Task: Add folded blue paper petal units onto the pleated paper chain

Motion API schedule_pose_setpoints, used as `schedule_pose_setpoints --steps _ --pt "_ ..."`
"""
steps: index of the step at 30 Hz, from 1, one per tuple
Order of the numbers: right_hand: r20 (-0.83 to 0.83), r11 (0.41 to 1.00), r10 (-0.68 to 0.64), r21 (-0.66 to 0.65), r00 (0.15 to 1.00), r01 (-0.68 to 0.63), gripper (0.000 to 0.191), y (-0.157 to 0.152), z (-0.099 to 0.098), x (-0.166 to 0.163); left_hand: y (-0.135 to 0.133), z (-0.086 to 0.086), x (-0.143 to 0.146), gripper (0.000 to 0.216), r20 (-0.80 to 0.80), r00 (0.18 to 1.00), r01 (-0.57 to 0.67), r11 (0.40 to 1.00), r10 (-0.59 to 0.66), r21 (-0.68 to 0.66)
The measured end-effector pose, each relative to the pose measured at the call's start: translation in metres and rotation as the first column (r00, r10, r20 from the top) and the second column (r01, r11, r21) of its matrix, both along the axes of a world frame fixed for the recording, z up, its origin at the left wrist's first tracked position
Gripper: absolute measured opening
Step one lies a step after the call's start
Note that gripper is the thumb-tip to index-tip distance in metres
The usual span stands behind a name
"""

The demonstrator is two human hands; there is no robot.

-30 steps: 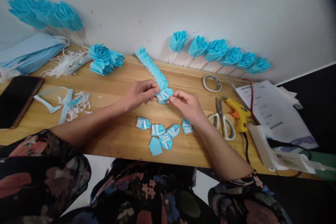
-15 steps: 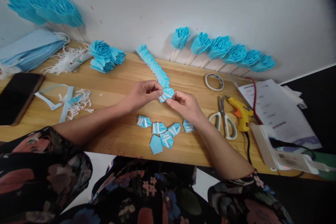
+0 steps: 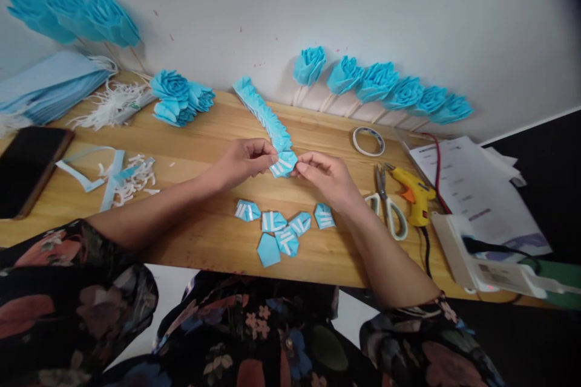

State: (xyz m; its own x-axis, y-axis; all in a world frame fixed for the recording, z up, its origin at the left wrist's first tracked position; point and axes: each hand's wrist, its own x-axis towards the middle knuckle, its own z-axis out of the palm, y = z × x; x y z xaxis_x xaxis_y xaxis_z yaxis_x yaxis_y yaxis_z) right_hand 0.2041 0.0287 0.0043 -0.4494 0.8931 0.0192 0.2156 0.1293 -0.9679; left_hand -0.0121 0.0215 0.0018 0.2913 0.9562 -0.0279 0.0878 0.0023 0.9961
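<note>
Both hands meet over the middle of the wooden table (image 3: 195,133). My left hand (image 3: 242,161) and my right hand (image 3: 324,176) each pinch one side of a small folded blue paper piece (image 3: 284,164) with white tape strips on it. It sits at the near end of a long row of stacked blue folded pieces (image 3: 263,113) that runs toward the wall. Below my hands lie several loose blue folded pieces (image 3: 279,230), some showing white strips.
Scissors (image 3: 385,205), a yellow glue gun (image 3: 412,188) and a tape roll (image 3: 368,141) lie to the right, with papers (image 3: 467,187) and a power strip (image 3: 481,266). Blue paper roses (image 3: 385,87) line the wall. Left: rose cluster (image 3: 179,98), paper scraps (image 3: 118,175), a phone (image 3: 27,169).
My hands have stayed together on the folded piece, with only small finger shifts. The view has moved slightly.
</note>
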Motion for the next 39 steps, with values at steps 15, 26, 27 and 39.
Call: schedule_pose_setpoints --steps 15,26,27,39 --pt "0.034 1.0 0.0 -0.006 0.999 0.0 0.03 -0.001 -0.002 -0.001 0.001 -0.002 0.0 0.029 -0.055 0.998 0.013 0.994 -0.007 0.109" --pt "0.084 1.0 -0.001 0.023 0.996 -0.001 0.029 -0.001 -0.002 -0.003 0.001 0.0 0.0 0.028 -0.062 0.995 0.084 0.993 -0.079 0.084" --pt "0.067 1.0 0.011 0.008 0.998 -0.011 0.027 -0.001 -0.002 -0.002 0.001 0.0 0.0 0.028 -0.063 0.995 0.079 0.993 -0.074 0.085" --pt "-0.031 0.987 -0.157 0.019 0.987 0.158 0.022 0.003 -0.004 -0.003 -0.002 0.02 0.0 0.018 -0.32 0.881 -0.052 0.742 0.349 0.668"
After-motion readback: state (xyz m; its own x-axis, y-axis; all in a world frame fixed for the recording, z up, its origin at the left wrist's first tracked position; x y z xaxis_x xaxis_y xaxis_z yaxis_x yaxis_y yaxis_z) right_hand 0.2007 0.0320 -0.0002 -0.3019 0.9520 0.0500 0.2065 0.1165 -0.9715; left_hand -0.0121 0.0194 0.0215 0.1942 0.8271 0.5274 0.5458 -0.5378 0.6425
